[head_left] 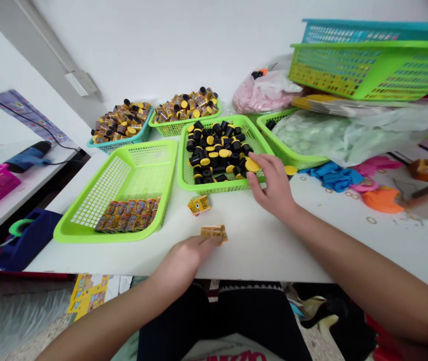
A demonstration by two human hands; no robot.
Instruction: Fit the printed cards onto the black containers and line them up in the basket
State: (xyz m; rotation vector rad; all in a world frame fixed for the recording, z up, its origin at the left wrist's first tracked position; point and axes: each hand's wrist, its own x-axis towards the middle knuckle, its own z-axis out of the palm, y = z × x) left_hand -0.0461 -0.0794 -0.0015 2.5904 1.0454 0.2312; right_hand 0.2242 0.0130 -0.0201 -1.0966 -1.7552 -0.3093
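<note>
right hand: fingers curled onto yellow cap, grip unclear, at right rim of green basket | left hand: flat, fingertips on printed yellow strip, long axis sideways, near worktop front edge

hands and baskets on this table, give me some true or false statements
1. The right hand is at a yellow cap on the edge of the basket of black tubes. True.
2. The left hand is off the table, in the lap. False: it rests at the table edge, fingers on a small printed packet.
3. The nearest green basket holds a row of printed packets. True.
4. The basket of black tubes is pink. False: it is green.
</note>
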